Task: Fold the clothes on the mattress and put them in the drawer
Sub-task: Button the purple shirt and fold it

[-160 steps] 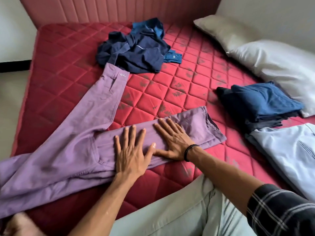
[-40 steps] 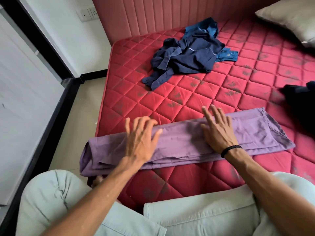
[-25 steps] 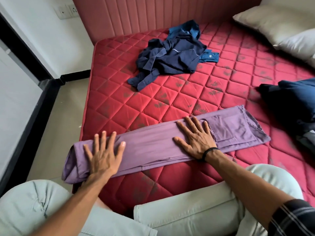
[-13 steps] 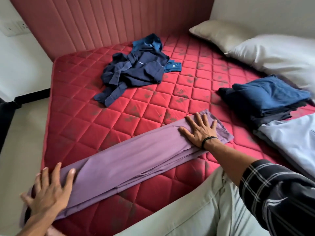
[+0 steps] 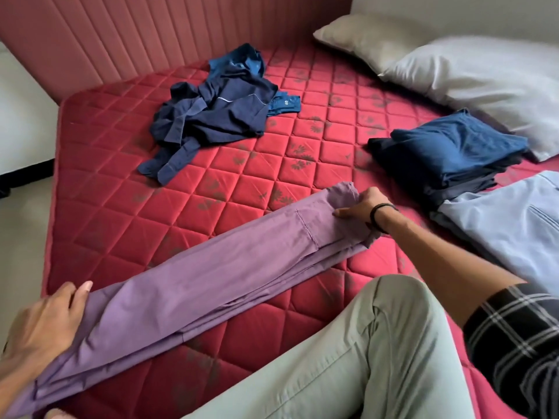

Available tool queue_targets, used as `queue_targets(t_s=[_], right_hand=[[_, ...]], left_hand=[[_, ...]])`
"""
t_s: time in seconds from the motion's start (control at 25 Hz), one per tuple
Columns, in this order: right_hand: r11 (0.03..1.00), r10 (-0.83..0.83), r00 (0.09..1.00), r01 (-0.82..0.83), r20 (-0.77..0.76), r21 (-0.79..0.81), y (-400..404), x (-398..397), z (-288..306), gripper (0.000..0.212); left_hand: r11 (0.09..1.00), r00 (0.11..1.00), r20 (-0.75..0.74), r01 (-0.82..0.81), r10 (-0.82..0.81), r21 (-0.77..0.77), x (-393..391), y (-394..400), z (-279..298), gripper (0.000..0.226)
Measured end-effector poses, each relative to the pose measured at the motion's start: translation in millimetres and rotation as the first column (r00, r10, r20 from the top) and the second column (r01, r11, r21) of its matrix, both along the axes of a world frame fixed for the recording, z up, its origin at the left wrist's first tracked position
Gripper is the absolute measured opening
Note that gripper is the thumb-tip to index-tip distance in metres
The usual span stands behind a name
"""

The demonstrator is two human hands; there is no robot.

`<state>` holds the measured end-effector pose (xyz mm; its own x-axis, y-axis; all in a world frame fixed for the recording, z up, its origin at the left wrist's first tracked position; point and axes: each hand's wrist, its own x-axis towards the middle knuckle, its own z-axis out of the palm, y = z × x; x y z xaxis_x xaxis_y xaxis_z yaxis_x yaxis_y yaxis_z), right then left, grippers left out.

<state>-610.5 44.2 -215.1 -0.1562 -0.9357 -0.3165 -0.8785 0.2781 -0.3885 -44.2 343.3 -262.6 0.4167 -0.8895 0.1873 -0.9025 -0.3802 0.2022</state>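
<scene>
Purple trousers (image 5: 211, 273), folded lengthwise into a long strip, lie diagonally across the red quilted mattress (image 5: 121, 207). My right hand (image 5: 360, 207) grips the waistband end at the right, which is bunched up and lifted a little. My left hand (image 5: 42, 322) grips the leg end at the lower left, near the mattress edge. An unfolded heap of dark blue clothes (image 5: 217, 116) lies at the far side. A folded stack of blue garments (image 5: 447, 152) and a folded pale blue garment (image 5: 514, 225) lie at the right.
Two pillows, beige (image 5: 369, 40) and white (image 5: 484, 83), lie at the far right. A pink padded headboard (image 5: 136, 40) stands behind the mattress. My knee in pale green trousers (image 5: 378, 352) rests on the near edge. Floor (image 5: 21, 237) shows at the left.
Both hands lay flat on the purple trousers half a second ago. Now each grips an end, and the waistband end has risen off the mattress.
</scene>
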Motion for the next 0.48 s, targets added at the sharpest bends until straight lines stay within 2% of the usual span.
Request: queue_targets(t_s=[0.08, 0.16, 0.24, 0.36, 0.44, 0.48], right_hand=[[0.997, 0.078, 0.996, -0.078, 0.050, 0.008, -9.9, -17.3, -0.1, 0.052], [0.997, 0.080, 0.995, -0.079, 0.055, -0.027, -12.5, -38.4, 4.9, 0.052], [0.996, -0.014, 0.997, 0.020, 0.078, -0.083, -15.3, -63.8, 9.8, 0.053], [0.982, -0.135, 0.989, 0.142, 0.064, -0.123, -21.4, -101.7, 16.9, 0.047], [0.993, -0.055, 0.997, 0.060, 0.057, -0.099, -21.8, -109.2, 22.5, 0.037], [0.995, 0.003, 0.999, 0.001, 0.040, -0.102, -22.4, -105.1, 29.0, 0.033]], left_hand=[[0.999, 0.996, 0.082, 0.030, -0.032, 0.029, -3.2, -13.7, 5.3, 0.054], [0.998, 0.978, 0.197, 0.061, -0.062, 0.007, -19.2, -37.7, 17.0, 0.044], [0.998, 0.962, 0.266, 0.066, -0.066, 0.011, -40.3, -72.6, 26.4, 0.035], [0.998, 0.959, 0.281, 0.026, -0.039, 0.051, -86.4, -122.1, 31.7, 0.023], [0.998, 0.970, 0.235, 0.062, -0.062, 0.009, -129.8, -143.1, 27.8, 0.031], [0.988, 0.970, 0.198, 0.149, -0.140, -0.032, -157.1, -150.4, 29.9, 0.037]])
